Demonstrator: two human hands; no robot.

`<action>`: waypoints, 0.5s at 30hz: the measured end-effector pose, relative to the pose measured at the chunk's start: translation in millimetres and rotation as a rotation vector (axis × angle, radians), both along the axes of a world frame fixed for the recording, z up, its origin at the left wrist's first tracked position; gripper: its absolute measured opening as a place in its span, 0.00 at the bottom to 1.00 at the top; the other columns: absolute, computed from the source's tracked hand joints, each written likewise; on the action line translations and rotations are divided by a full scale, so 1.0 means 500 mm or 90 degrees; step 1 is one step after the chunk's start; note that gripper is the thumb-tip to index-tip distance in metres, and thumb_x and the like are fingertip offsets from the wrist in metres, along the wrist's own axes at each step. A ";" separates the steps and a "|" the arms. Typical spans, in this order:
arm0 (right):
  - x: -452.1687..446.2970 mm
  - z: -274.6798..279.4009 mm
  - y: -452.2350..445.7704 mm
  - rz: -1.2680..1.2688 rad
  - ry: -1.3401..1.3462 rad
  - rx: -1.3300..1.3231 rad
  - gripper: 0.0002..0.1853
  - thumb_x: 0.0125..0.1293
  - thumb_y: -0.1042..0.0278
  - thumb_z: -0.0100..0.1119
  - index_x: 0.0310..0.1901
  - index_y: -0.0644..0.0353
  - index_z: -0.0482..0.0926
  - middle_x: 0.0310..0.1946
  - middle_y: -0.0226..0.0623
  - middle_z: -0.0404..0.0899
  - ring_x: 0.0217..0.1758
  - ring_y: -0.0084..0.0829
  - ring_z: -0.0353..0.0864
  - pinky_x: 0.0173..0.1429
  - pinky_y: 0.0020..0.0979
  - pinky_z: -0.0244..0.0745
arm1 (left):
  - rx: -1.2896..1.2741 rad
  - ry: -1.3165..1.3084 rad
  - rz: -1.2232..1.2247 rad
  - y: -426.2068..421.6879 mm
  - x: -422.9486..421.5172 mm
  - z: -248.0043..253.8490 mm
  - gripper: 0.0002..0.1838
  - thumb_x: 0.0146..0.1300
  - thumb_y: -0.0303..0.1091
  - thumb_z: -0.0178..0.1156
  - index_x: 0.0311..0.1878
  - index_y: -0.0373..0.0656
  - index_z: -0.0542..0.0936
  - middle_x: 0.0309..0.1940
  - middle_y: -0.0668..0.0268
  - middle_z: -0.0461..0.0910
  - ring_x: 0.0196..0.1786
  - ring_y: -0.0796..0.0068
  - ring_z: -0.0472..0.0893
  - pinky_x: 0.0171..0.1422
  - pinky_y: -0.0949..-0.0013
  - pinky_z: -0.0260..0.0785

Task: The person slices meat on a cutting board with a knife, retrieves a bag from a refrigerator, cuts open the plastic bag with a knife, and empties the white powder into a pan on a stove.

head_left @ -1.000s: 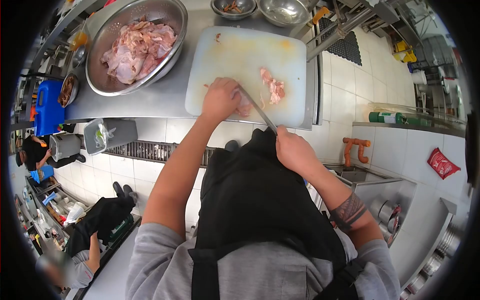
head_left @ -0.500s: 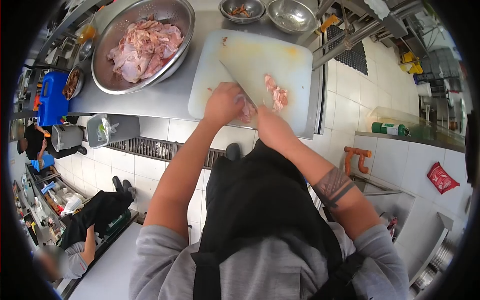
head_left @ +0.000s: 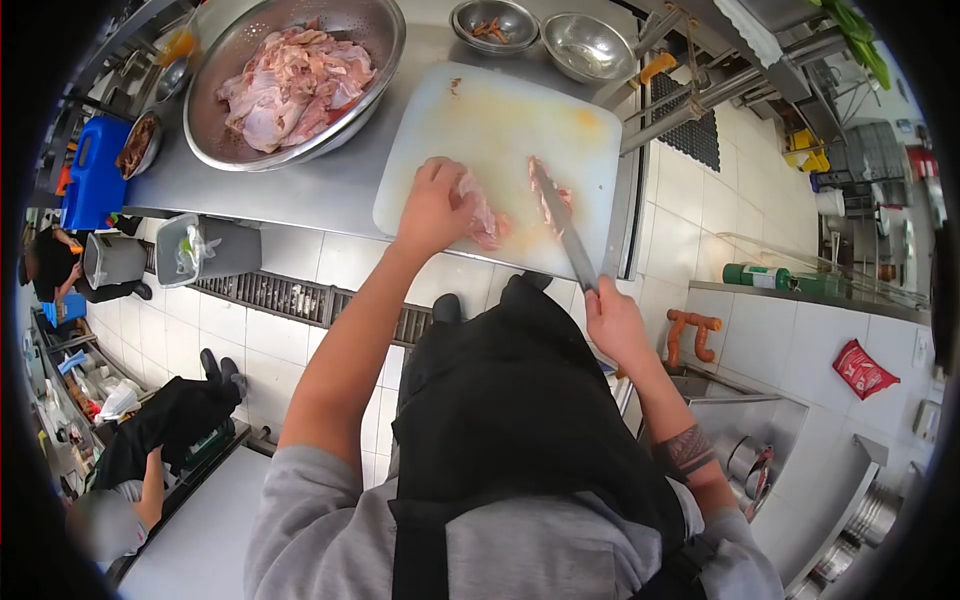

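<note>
On the white cutting board, my left hand grips the left side of a piece of raw meat near the board's front edge. My right hand is closed round the handle of a knife, past the board's front right edge. The blade points away from me and lies over small meat scraps on the right part of the board, covering some of them. A large metal colander heaped with raw meat stands left of the board.
Two metal bowls stand behind the board, one with orange-brown pieces. Left are a blue container, a bowl of dark food and a grey bin. Two people are at the far left.
My right hand and the knife have moved right, from beside the held meat to the scraps. My left hand stays on the meat, more of which now shows.
</note>
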State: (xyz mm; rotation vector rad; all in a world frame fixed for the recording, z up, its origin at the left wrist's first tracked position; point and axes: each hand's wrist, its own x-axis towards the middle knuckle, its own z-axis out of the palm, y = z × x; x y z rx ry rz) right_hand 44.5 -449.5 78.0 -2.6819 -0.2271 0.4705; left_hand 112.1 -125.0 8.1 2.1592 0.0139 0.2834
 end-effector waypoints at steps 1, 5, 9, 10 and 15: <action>0.007 0.008 0.006 -0.001 0.001 -0.002 0.10 0.77 0.64 0.53 0.48 0.62 0.70 0.25 0.61 0.81 0.33 0.67 0.82 0.39 0.63 0.75 | 0.050 -0.040 0.009 0.003 -0.002 -0.001 0.19 0.60 0.31 0.67 0.55 0.38 0.80 0.56 0.54 0.79 0.61 0.47 0.76 0.66 0.53 0.72; 0.015 0.066 0.039 -0.050 -0.024 0.046 0.10 0.77 0.63 0.54 0.48 0.62 0.70 0.24 0.61 0.80 0.31 0.67 0.81 0.37 0.63 0.74 | 0.096 0.024 0.000 0.003 0.004 -0.011 0.23 0.59 0.29 0.67 0.58 0.36 0.80 0.58 0.52 0.78 0.63 0.47 0.75 0.67 0.53 0.73; 0.008 0.033 0.049 0.022 0.042 0.037 0.10 0.77 0.63 0.54 0.45 0.63 0.71 0.25 0.61 0.80 0.32 0.67 0.82 0.38 0.62 0.74 | 0.159 0.003 -0.055 -0.002 0.009 -0.019 0.25 0.57 0.32 0.67 0.60 0.37 0.80 0.57 0.52 0.80 0.63 0.46 0.76 0.69 0.50 0.68; 0.014 0.010 0.043 0.024 0.043 0.041 0.10 0.77 0.63 0.54 0.45 0.63 0.71 0.25 0.61 0.80 0.32 0.67 0.82 0.38 0.62 0.74 | 0.161 0.027 -0.061 0.000 0.010 -0.016 0.26 0.57 0.33 0.69 0.60 0.37 0.80 0.58 0.53 0.79 0.64 0.47 0.76 0.70 0.50 0.68; 0.091 0.015 -0.001 -0.111 0.071 0.115 0.12 0.76 0.61 0.57 0.44 0.62 0.73 0.29 0.61 0.82 0.36 0.64 0.83 0.39 0.55 0.76 | 0.214 0.161 -0.060 -0.009 0.032 0.035 0.23 0.56 0.37 0.70 0.54 0.41 0.82 0.54 0.56 0.80 0.62 0.49 0.77 0.69 0.45 0.64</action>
